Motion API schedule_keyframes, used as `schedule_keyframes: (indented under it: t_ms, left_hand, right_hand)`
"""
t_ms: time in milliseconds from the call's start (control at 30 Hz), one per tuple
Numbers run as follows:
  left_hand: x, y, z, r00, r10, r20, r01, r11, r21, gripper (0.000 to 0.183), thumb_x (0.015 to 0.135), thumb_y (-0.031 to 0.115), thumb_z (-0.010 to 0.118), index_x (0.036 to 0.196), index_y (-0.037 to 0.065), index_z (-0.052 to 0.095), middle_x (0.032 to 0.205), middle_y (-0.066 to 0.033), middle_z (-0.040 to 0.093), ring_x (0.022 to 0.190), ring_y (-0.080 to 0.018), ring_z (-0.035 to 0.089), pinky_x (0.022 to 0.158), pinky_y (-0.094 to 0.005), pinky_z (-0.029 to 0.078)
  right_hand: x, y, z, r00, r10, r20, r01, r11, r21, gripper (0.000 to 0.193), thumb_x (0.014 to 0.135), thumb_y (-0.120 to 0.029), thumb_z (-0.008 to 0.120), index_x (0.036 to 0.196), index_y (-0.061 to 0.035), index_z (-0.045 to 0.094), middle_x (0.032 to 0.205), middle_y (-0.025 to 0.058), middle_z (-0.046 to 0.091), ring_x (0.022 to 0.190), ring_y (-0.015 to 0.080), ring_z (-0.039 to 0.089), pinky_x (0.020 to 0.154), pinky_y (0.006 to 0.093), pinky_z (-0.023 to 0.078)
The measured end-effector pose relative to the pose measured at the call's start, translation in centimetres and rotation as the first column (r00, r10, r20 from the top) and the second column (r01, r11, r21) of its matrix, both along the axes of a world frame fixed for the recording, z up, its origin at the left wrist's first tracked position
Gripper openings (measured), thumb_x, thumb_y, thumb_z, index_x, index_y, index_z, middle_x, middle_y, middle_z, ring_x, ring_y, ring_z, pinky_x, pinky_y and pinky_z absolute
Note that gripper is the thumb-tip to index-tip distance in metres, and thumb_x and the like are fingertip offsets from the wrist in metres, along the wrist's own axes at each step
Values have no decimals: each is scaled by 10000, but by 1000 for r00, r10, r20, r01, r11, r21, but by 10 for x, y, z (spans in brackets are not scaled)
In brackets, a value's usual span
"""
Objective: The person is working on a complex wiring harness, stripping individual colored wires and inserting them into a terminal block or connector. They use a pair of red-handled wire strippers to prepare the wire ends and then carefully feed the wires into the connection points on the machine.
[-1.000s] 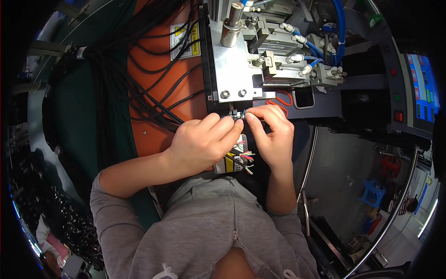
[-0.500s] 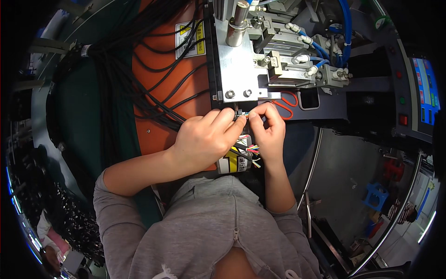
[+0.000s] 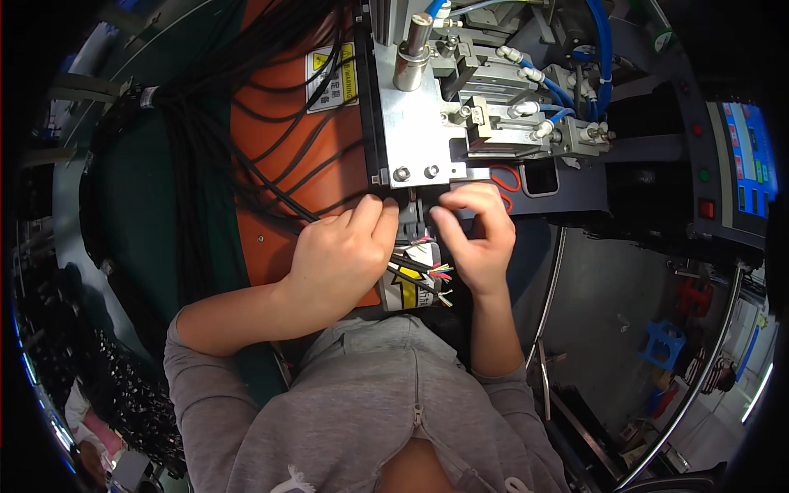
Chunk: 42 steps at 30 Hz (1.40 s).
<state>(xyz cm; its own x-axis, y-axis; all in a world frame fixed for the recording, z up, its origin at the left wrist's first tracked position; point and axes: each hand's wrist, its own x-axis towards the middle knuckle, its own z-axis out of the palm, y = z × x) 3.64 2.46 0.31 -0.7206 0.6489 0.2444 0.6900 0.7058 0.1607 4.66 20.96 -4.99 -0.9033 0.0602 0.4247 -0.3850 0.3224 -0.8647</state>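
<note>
My left hand (image 3: 341, 255) is closed, its fingers curled round black cables (image 3: 296, 207) that run in from the left and pass beneath it. Their stripped ends, with thin coloured wires (image 3: 442, 269), stick out to its right over a white and yellow label (image 3: 403, 296); how many are gripped is hidden. Across a small gap, my right hand (image 3: 483, 246) has its thumb and forefinger apart with nothing visible between them. Between both hands sits a small dark metal fixture (image 3: 411, 215), just under the machine's silver plate (image 3: 415, 148).
Pneumatic cylinders (image 3: 509, 127) with blue hoses (image 3: 604, 49) stand at the far right. Orange-handled scissors (image 3: 505, 177) lie beside a dark tray opening (image 3: 541, 177). A control panel with a screen (image 3: 749, 152) is at right. More cables cover the orange surface (image 3: 263, 164).
My hands have drawn apart; the right thumb and forefinger have opened away from the small wire end at the fixture. The left hand has shifted slightly left and down.
</note>
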Motion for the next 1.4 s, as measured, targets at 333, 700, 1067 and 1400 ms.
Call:
schedule_keyframes:
  t_ms: [333,700,1067,1400]
  left_hand:
    - [-13,6,5,955,-211,-210,282,866,412,387,736,111,685,1109,13,644,1012,-101,620,821,-183,636,676,-271,515]
    - [-14,1,0,972,-223,-77,231,832,505,161,781,62,686,905,-21,624,772,-99,620,624,-206,630,508,-282,491]
    - [-13,3,0,989,-145,-21,144,938,315,114,736,101,643,788,64,548,731,-31,456,590,-134,526,445,-268,411]
    - [-10,3,-8,979,-164,-119,190,944,269,282,673,74,658,952,44,678,715,-4,513,588,-122,513,453,-249,415]
  right_hand:
    - [14,13,15,981,2,-194,23,992,124,218,626,-8,812,799,-30,682,760,64,668,729,210,626,663,304,495]
    - [9,-22,18,951,-121,-285,85,987,-137,256,685,-13,786,901,5,651,861,105,671,766,240,627,705,313,500]
    - [8,-15,28,942,-147,-301,213,957,199,164,660,17,769,778,-31,665,761,70,641,731,217,588,676,327,469]
    - [9,15,24,913,183,364,-92,963,-253,110,764,-40,707,776,18,615,741,67,604,731,183,565,694,277,440]
